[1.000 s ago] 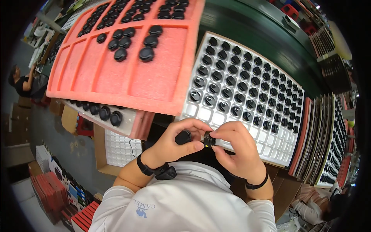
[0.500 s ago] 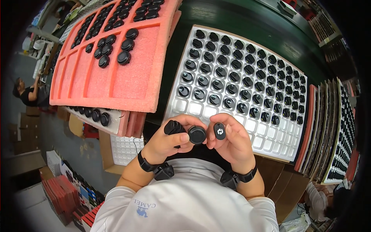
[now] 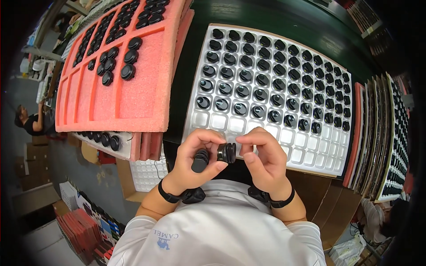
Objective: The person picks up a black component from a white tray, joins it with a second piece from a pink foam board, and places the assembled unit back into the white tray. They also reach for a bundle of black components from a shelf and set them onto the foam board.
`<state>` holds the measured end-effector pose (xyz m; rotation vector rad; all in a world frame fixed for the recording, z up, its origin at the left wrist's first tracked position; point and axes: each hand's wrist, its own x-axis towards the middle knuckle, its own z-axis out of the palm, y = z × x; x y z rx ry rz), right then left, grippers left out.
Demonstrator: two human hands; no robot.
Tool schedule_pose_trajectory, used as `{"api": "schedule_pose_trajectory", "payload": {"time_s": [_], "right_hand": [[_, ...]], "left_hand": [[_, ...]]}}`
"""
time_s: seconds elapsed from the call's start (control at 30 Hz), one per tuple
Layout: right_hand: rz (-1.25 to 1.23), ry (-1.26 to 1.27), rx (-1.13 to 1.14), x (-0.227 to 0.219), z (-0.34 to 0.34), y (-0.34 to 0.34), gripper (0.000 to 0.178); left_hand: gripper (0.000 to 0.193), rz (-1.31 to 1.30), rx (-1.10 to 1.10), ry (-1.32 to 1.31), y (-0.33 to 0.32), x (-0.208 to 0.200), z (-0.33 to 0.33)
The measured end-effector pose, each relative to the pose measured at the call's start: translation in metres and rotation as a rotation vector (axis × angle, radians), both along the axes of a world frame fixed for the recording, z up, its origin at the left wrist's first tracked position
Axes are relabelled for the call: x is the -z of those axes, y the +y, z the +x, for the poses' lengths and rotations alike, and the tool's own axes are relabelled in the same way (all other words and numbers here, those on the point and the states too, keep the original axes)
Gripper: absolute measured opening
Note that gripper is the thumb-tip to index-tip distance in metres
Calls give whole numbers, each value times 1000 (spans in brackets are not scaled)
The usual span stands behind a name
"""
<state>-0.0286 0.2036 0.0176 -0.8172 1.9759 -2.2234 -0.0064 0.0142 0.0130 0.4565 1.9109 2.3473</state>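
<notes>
My left hand [image 3: 186,155] pinches a round black part [image 3: 227,153] with a shiny band between thumb and index fingertips. Its flat, ridged side is turned toward my right hand. In the same palm, under the curled fingers, sits a short stack of black discs [image 3: 201,160]. My right hand [image 3: 265,157] is just to the right of the round part, fingers bent and apart, with nothing seen between them. Beyond both hands lies a white plastic tray [image 3: 199,119] with rows of glossy black oval pieces [image 3: 242,91] in its cells.
At the left, a pink foam tray [image 3: 146,95] with round black parts [image 3: 128,72] rests on other stacked trays. More trays stand in a stack [image 3: 370,137] at the right. Underneath lies a dark green table [image 3: 266,17]. A person [image 3: 33,119] is at the far left.
The black oval piece with a white mark has left my right fingertips and is out of sight. The round part in my left hand has turned from face-up to edge-on.
</notes>
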Motion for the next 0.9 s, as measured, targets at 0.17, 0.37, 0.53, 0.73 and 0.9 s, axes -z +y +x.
{"api": "schedule_pose_trajectory", "payload": {"time_s": [0.17, 0.37, 0.53, 0.73, 0.9], "right_hand": [[112, 86, 35, -4, -2, -10, 24], [-137, -244, -25, -2, 2, -20, 22], [-159, -240, -4, -4, 3, -23, 22], [-57, -48, 3, 2, -2, -19, 22], [-160, -182, -47, -2, -2, -21, 20]], "left_hand": [[39, -117, -62, 175, 3, 2, -2], [41, 96, 23, 43, 4, 2, -3], [40, -30, -4, 112, 3, 3, -3], [40, -91, 6, 186, 2, 2, -5], [40, 6, 32, 116, -1, 4, -4]]}}
